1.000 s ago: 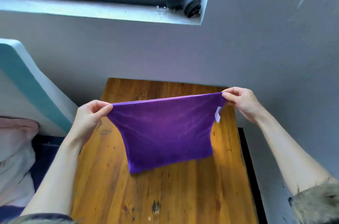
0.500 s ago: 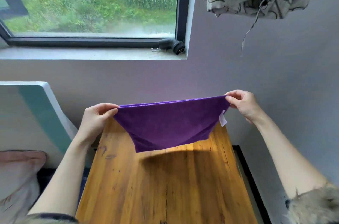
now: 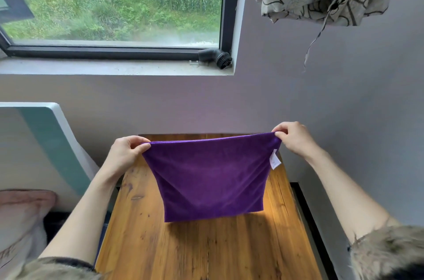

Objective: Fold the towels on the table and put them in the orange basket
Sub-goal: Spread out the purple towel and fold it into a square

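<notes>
Purple plush, doubled over, hangs in the air above the wooden table [image 3: 206, 252], and we've got the towel [image 3: 210, 178] by its two top corners. Our left hand [image 3: 125, 153] pinches the corner at the table's left side, thumb and fingers clamped on the cloth; our right hand [image 3: 294, 140] does the same at the right, just above a white care label [image 3: 274, 161]. The bottom hem floats clear of the wood. What worries us: this soft, limp pile could slide between the layers, so a loose pinch would skew the fold, and lowering it unevenly would bunch the hem. The orange basket isn't in view. The table's planks look glossy and knotted.
</notes>
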{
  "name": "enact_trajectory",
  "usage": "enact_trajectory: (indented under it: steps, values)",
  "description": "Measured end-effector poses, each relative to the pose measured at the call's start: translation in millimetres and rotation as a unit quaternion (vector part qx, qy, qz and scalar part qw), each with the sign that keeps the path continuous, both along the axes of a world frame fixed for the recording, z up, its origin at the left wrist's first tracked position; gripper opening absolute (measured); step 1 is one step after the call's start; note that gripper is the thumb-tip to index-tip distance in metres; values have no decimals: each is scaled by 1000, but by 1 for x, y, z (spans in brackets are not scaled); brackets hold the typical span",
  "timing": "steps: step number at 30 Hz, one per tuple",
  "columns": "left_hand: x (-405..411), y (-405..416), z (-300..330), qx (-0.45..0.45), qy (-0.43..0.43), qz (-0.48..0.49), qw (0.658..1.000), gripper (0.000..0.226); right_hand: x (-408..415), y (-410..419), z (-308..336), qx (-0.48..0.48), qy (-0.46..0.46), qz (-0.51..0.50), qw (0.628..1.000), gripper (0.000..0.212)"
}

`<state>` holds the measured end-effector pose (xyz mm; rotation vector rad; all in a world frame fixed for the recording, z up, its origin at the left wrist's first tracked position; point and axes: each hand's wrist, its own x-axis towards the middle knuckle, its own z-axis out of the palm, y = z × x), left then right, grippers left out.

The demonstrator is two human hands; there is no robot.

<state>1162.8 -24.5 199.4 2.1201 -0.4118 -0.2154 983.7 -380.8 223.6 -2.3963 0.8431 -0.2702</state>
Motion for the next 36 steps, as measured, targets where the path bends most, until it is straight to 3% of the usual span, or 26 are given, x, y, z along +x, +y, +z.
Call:
enact_trajectory:
  steps: [5,12,19,22,27,32,36]
  values:
    - [27,-22,0,-28,-27,73,997,8,42,-4,2,-16,-35,-52,998,21]
    - [57,-38,33,-142,-88,84,982,10,71,-17,24,79,-230,-81,967,18]
    - [33,-21,5,-139,-65,59,986,8,41,8,-9,137,-259,-86,952,16]
    - [11,-6,-27,-80,-26,29,996,8,12,21,-44,177,-218,-92,955,15]
    - [-36,30,-99,57,81,-29,995,8,-46,36,-107,260,-32,-62,963,14]
    - [-75,57,-150,171,224,-98,954,10,-95,53,-147,299,179,-40,937,14]
    - [-92,65,-161,205,308,-136,919,6,-112,62,-160,373,255,-66,890,18]
